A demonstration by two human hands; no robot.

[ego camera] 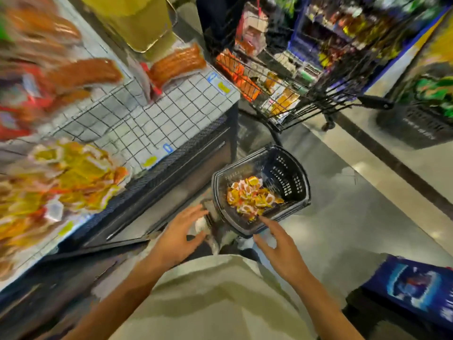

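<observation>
A black plastic shopping basket stands on the shop floor in front of me, holding several small yellow and orange packets. My left hand hovers just left of the basket's near rim, fingers spread and holding nothing. My right hand is spread too, its fingertips close to the basket's near edge, holding nothing. The view is blurred by motion.
To my left runs a chiller shelf with a wire rack, sausage packs and yellow packets. A loaded wire trolley stands beyond the basket. A second black basket sits at right, a blue pack at lower right.
</observation>
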